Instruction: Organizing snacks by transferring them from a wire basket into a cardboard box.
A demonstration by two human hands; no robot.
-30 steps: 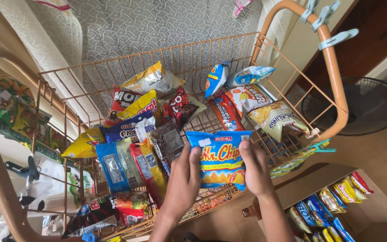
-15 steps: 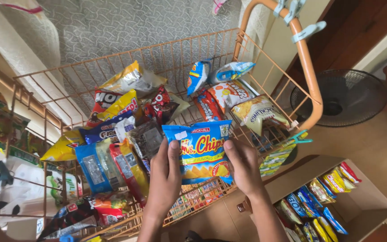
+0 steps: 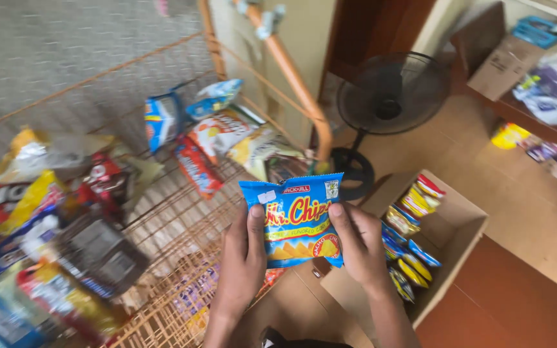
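Note:
A blue snack bag (image 3: 296,220) with yellow and red print is held upright between both my hands. My left hand (image 3: 245,261) grips its left edge with the thumb on the front. My right hand (image 3: 358,245) grips its right edge the same way. The bag is lifted clear of the orange wire rack (image 3: 182,283), above the rack's front right corner. Many other snack packets hang on the rack, among them a red packet (image 3: 196,166) and a blue one (image 3: 161,119).
An open cardboard box (image 3: 449,222) with several snack packets stands on the floor at my right. A black standing fan (image 3: 388,96) is behind it. A low shelf with packets and a cardboard box (image 3: 504,61) is at far right. The orange rack post (image 3: 294,77) rises ahead.
Both hands have pulled the blue bag off the rack and moved it right, toward the cardboard box. The view has swung right, so the floor, fan and box now show.

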